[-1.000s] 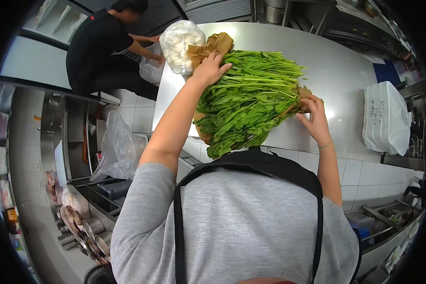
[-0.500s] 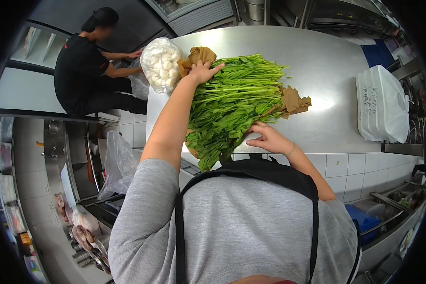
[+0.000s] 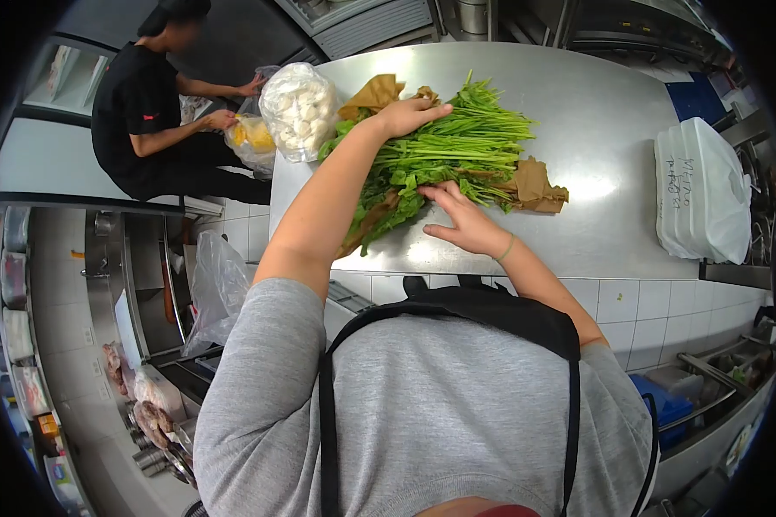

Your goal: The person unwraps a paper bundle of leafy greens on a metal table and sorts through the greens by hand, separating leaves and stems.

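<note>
Item, seen from my remote post; clock positions taken from the middle of the greens, 12 being away from the wearer. Long-stemmed leafy green vegetables (image 3: 483, 129), one loose heap on the flat brushed-metal table (image 3: 612, 103), stem ends mainly toward 2 and 3 o'clock.

Left hand (image 3: 403, 118): at 11, palm down across the far side, fingers extended, not closed round a bundle—apparently to steady the heap from above. I cannot tell whether any stems are pinched beneath.

Right hand (image 3: 464, 221): at 6, wide, thumb apart, fingertips against the near leaves. Set opposite the left, it seems to keep that edge gathered.

Crumpled brown paper (image 3: 541, 186): at 4, beside the stems, probably wrapping; more of it at 11.

Clear plastic bag of rounded white pieces (image 3: 300, 112): at 10, just beside the greens, upright on the table.

White lidded containers in thin plastic (image 3: 698, 189): at 3, well apart, handwriting on the side.

Black-clad co-worker (image 3: 151, 112): beyond 9, handling a clear bag with yellow contents (image 3: 252, 138).
</note>
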`<state>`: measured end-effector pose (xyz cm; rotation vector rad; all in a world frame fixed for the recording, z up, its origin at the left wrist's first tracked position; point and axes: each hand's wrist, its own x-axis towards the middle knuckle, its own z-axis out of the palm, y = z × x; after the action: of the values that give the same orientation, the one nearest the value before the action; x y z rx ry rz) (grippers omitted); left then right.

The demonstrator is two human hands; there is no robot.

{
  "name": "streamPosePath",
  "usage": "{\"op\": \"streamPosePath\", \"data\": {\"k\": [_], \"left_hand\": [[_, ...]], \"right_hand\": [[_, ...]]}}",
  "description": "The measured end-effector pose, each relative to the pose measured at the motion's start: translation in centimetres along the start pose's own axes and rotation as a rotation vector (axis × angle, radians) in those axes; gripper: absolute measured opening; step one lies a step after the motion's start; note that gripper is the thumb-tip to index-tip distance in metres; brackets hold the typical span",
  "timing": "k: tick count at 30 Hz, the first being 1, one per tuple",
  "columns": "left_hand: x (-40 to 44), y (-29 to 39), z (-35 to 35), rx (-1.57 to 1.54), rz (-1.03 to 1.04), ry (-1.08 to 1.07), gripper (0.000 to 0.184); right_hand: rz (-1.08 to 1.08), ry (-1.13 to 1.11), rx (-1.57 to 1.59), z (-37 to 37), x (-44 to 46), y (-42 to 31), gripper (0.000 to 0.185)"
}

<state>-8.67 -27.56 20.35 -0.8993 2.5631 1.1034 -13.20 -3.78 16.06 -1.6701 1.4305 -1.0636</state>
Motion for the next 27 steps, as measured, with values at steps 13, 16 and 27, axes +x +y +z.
{"op": "streamPosePath", "data": {"k": [13, 16, 27], "left_hand": [[-13.2, -0.2, 0.5, 0.356, 0.433, 0.572, 0.055], [-16.6, -2.8, 2.8, 0.366, 0.417, 0.677, 0.053], [-23.4, -3.7, 5.8, -0.247, 0.349, 0.775, 0.027]], "right_hand": [[0.210, -0.144, -0.051, -7.2, 0.5, -3.6, 0.023], [-0.005, 0.228, -0.440, -6.8, 3.1, -2.6, 0.025], [-0.038, 0.321, -0.513, -7.6, 4.7, -3.0, 0.015]]}}
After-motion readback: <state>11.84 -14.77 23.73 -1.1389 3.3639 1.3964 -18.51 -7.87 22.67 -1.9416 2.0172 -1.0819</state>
